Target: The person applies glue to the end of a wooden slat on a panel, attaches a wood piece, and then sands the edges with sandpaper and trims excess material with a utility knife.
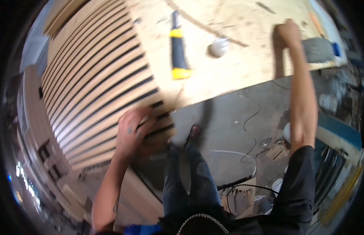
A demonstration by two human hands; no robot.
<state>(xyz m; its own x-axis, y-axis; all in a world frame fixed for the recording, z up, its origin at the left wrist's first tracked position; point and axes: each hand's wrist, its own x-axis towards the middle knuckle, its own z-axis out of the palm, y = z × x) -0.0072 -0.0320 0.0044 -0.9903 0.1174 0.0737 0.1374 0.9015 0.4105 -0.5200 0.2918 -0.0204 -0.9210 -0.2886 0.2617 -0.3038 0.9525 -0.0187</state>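
A wooden panel point(107, 82) with pale slats and dark grooves covers the left of the workbench. My left hand point(131, 123) is over its near right corner, somewhat blurred, fingers apart, with nothing visible in them. Far off to the right, my right hand point(289, 33) is closed low over the bench; whatever it may hold is hidden. Between my hands lie a black-and-yellow utility knife point(178, 53) and a white round object point(220, 47) whose kind I cannot tell. A grey rounded bundle point(318, 50) sits just right of my right wrist.
The plywood workbench top point(236, 74) ends in a slanting edge in front of me. Below, a grey floor point(233, 117) has a loose white cable and scraps. Wooden boards point(33, 109) stand at far left. Cluttered black tubes point(328, 176) and wood pieces are at right.
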